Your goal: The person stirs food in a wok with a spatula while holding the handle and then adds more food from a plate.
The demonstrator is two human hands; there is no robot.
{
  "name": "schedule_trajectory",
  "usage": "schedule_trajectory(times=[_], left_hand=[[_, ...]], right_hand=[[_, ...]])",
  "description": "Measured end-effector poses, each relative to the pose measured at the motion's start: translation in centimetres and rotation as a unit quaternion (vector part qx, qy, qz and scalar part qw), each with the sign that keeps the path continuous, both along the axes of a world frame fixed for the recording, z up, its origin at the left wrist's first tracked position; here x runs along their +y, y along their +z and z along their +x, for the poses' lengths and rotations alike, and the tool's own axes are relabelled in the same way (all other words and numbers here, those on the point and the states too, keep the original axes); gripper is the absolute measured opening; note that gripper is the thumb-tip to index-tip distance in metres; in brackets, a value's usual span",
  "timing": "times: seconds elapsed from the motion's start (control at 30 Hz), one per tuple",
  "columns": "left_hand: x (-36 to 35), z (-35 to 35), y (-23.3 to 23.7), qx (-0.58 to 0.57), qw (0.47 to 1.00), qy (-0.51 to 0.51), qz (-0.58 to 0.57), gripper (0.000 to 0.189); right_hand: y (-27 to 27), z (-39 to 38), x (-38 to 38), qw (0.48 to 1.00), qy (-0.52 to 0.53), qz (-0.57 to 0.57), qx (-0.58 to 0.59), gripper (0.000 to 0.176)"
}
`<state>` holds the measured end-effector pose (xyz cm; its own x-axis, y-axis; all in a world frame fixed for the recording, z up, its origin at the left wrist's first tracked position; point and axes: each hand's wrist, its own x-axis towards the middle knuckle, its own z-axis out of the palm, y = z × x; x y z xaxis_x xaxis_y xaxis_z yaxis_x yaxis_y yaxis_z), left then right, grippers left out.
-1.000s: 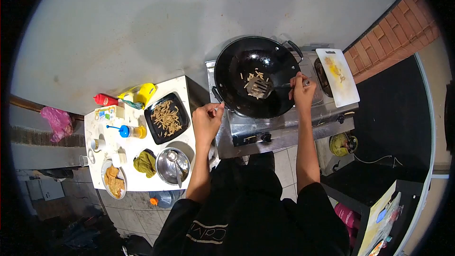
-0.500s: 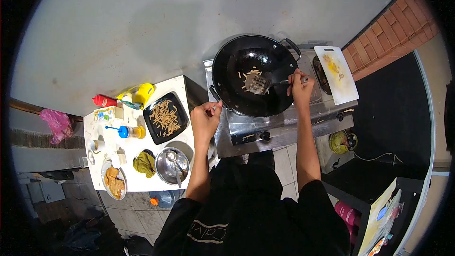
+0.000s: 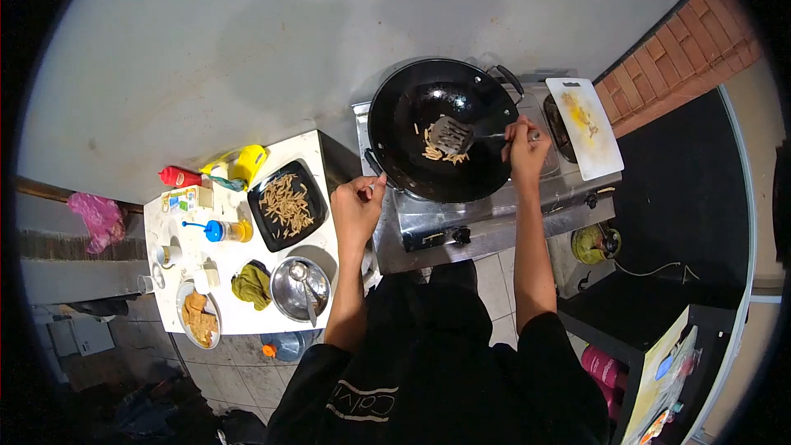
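A large black wok (image 3: pixel 420 177) sits on the stove. In its bowl lie pale, thin strips of food (image 3: pixel 449 155). My right hand (image 3: pixel 526 148) is closed around the handle of a slotted metal spatula (image 3: pixel 451 136), whose blade is over the strips. At the wok's near-left side, my left hand (image 3: pixel 358 204) is closed, its thumb and fingertips pinched at the lower end of the side handle (image 3: pixel 372 161). On the table beside it, a black square plate (image 3: pixel 273 235) holds more of the same strips.
The steel stove (image 3: pixel 519 231) has a stained white cutting board (image 3: pixel 587 132) on its right. On the white table are a metal bowl (image 3: pixel 284 297) with a ladle, a green cloth (image 3: pixel 251 286), a blue-capped bottle (image 3: pixel 227 231), a red bottle (image 3: pixel 179 176) and a food plate (image 3: pixel 198 321).
The spatula blade has shifted slightly up in the wok and turned. The strips, earlier above and around it, now lie mostly below it. My left hand stays at the handle.
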<state>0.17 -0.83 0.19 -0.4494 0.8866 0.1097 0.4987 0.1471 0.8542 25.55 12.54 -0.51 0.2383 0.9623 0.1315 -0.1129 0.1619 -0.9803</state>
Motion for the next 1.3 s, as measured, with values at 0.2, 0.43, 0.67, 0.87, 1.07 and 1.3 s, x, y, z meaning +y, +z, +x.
schedule_trajectory(times=[0.2, 0.43, 0.67, 0.87, 1.07, 1.3], left_hand=[[0.0, 0.0, 0.0, -0.013, 1.000, 0.006, 0.001, 0.029], [-0.4, 1.2, 0.9, -0.015, 0.998, 0.048, -0.049, 0.029], [-0.6, 2.5, 0.5, 0.014, 0.994, 0.099, -0.040, 0.026], [-0.8, 4.1, 0.7, 0.059, 0.988, 0.144, -0.014, 0.026], [-0.7, 4.7, 0.7, 0.068, 0.982, 0.178, -0.003, 0.025], [-0.4, 4.9, 0.4, 0.095, 0.974, 0.204, -0.015, 0.024]], right_hand=[[0.3, 1.6, -0.8, 1.000, -0.030, -0.004, -0.007, 0.034], [-0.5, -0.1, 0.2, 0.999, 0.040, -0.003, 0.007, 0.036], [1.0, 0.7, 0.9, 0.997, 0.070, -0.011, -0.037, 0.032], [0.2, -2.1, 3.1, 0.990, 0.140, 0.011, -0.019, 0.033], [1.4, -0.1, 3.6, 0.988, 0.151, -0.011, -0.023, 0.038], [0.9, -0.4, 5.3, 0.991, 0.118, 0.049, -0.041, 0.041]])
